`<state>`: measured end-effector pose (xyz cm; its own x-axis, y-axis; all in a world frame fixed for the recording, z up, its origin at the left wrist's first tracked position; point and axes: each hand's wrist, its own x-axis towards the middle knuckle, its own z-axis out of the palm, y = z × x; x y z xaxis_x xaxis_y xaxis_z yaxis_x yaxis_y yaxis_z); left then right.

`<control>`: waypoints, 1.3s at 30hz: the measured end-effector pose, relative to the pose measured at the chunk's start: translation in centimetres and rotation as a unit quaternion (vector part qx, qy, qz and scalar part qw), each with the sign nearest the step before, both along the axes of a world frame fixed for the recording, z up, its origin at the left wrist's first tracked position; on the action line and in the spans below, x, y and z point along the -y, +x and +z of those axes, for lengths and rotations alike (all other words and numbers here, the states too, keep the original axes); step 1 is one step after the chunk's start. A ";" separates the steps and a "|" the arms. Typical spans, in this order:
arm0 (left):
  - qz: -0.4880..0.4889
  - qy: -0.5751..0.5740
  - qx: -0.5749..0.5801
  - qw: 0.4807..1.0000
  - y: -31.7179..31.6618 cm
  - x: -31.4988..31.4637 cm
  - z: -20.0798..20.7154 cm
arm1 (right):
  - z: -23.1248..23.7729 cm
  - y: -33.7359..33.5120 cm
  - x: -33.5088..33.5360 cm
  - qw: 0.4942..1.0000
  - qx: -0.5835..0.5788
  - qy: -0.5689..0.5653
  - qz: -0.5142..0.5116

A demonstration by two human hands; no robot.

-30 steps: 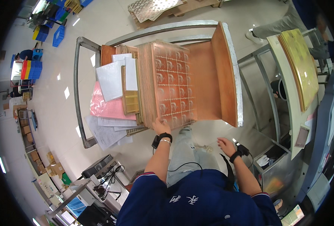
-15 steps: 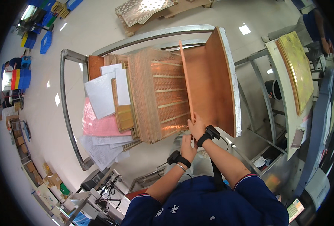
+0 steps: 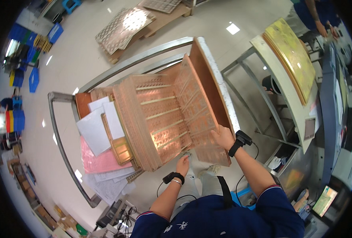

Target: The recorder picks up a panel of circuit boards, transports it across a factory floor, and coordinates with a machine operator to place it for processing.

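My right hand (image 3: 224, 138) is closed on the near edge of a thin copper-coloured circuit panel (image 3: 199, 107), with its thumb and fingers at the edge. The panel leans to the right, so a gap spreads between it and the upright stack of circuit panels (image 3: 136, 123). Patterned copper and pale strips show on the panel faces in the gap. Just below the stack's near edge, my left hand (image 3: 182, 165) has its fingers curled; anything inside them is hidden. A metal-framed rack (image 3: 211, 67) with a brown board at its right end holds the panels.
White paper sheets (image 3: 94, 131), a pink sheet (image 3: 91, 156) and a gold-coloured panel (image 3: 123, 150) lie at the rack's left. At right stands a table with yellowish panels (image 3: 291, 55). Patterned sheets (image 3: 124, 29) rest on a low pallet. Another person's hand (image 3: 322, 29) is at far right.
My right hand has moved right, and the panel it holds leans further, showing its patterned face. The left hand has moved away from it to the left. The whole view has shifted.
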<state>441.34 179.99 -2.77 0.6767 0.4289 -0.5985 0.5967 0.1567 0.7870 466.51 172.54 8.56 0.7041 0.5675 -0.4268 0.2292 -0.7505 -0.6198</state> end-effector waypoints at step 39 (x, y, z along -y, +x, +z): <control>0.009 -0.131 0.093 0.987 9.3 29.1 20.9 | 22.2 -20.0 51.7 0.843 -0.011 0.309 -0.441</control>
